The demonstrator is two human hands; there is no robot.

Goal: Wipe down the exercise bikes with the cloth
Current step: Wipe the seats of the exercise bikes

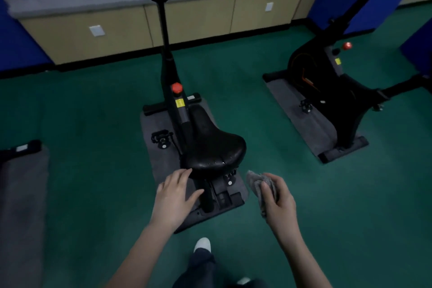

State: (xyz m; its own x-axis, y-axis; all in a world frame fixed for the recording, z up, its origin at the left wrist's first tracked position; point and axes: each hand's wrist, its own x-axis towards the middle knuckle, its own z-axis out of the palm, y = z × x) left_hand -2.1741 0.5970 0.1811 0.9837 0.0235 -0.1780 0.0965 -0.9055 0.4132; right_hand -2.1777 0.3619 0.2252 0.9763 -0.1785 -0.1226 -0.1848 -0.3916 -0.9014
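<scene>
Since the left hand [175, 194] was flat and loose by the saddle [211, 145] (steadying it, I'd guess), the right hand [277, 196], clamped on the cloth [257, 182], needed firm front-to-back strokes.

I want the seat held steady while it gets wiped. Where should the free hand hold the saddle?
Probably at the wide rear edge of the saddle, from the person's near left, where the left hand already reaches. The rear is broad and closest; the narrow nose points away. That leaves the top for the cloth in the right hand.
</scene>
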